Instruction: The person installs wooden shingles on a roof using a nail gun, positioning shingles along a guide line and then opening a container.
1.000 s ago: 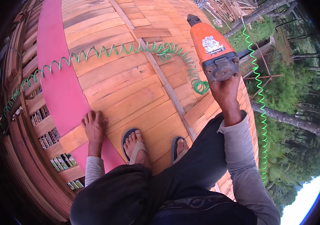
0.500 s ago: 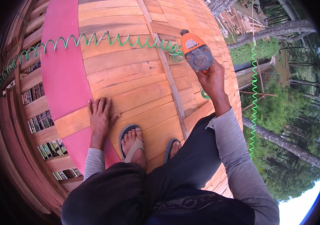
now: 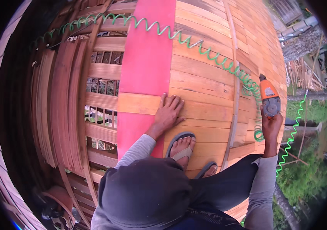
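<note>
Left hand (image 3: 168, 115), fingers spread, rested at the wooden plank (image 3: 137, 103), which lay toward its nine o'clock; right hand (image 3: 272, 125) gripped the orange nail gun (image 3: 270, 96), body toward twelve.

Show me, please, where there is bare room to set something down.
The pink strip is bare between green hose and crosswise board; so are the planks between hose and left hand. Crowded around the right hand: its orange tool sits beside hose coils.

- From my left hand (image 3: 168, 114), the pink sheet (image 3: 148, 61) lies open toward eleven o'clock until the green coiled hose (image 3: 186, 41) crosses.
- At three o'clock, boards (image 3: 205, 111) give passage to the orange tool (image 3: 269, 96).
- My sandalled foot (image 3: 182, 146) blocks five o'clock.
</note>
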`<state>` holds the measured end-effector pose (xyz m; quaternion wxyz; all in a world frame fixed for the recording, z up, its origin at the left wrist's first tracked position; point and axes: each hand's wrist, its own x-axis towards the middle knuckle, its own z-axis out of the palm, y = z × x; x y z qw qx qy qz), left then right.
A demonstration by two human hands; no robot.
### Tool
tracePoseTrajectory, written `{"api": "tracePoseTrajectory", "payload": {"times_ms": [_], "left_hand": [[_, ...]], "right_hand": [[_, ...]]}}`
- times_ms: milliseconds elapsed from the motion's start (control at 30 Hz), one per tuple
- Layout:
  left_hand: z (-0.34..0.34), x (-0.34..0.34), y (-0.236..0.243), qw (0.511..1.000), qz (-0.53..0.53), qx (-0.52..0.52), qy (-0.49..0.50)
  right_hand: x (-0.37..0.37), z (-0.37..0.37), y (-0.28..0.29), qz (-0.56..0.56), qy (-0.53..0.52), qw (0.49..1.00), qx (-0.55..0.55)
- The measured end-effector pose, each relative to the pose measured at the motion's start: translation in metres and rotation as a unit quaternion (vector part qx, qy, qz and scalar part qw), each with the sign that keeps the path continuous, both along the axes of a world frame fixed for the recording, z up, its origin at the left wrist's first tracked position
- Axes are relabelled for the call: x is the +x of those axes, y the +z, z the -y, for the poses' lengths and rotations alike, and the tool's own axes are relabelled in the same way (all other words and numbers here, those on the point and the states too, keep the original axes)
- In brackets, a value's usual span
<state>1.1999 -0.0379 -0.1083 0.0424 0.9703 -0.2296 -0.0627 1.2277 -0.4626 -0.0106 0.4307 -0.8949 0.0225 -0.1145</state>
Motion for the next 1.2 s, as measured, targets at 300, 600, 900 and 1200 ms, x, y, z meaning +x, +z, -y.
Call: {"api": "tracePoseTrajectory", "payload": {"times_ms": [300, 600, 900, 1200], "left_hand": [[-0.013, -0.011, -0.003, 0.999, 0.001, -0.042, 0.014], [-0.005, -0.006, -0.001, 1.0, -0.004, -0.016, 0.011], [-0.002, -0.004, 0.0, 1.0, -0.011, -0.017, 0.012], [-0.006, -0.006, -0.002, 1.0, -0.013, -0.002, 0.016]], "right_hand": [[-0.004, -0.004, -0.013, -0.044, 0.011, 0.996, -0.073], [-0.007, -0.012, -0.007, -0.015, 0.018, 0.999, -0.047], [-0.009, -0.015, -0.005, -0.059, 0.038, 0.997, -0.02], [-0.01, -0.025, 0.011, -0.041, 0.046, 0.998, -0.027]]}}
